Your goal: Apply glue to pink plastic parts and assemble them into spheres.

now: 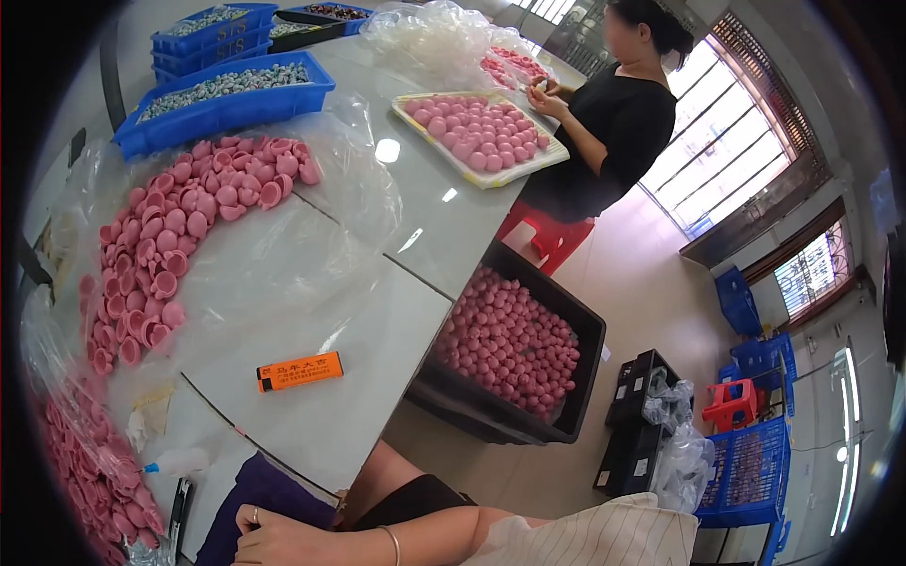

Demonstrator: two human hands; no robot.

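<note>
My right hand (pixel 276 540) is at the bottom edge, wearing a ring, with a bracelet at the wrist. Its fingers curl inward over a dark purple cloth (pixel 262 498) at the table's near edge. The picture's edge cuts off the fingertips, so anything in them is hidden. My left hand is out of sight. Left of the cloth lie a box cutter (pixel 179 509) and a small clear bottle with a blue tip (pixel 179 462). Farther in rests an orange oblong case (pixel 300 371). Hollow pink half-shells (pixel 175 236) spread in a curved heap beyond it.
More pink shells (pixel 85 462) fill a plastic bag at left. A blue tray (pixel 226 99) stands at the back. A tray of pink balls (pixel 477 132) sits near a person in black (pixel 613 123). A black crate of pink balls (pixel 514 344) stands beside the table.
</note>
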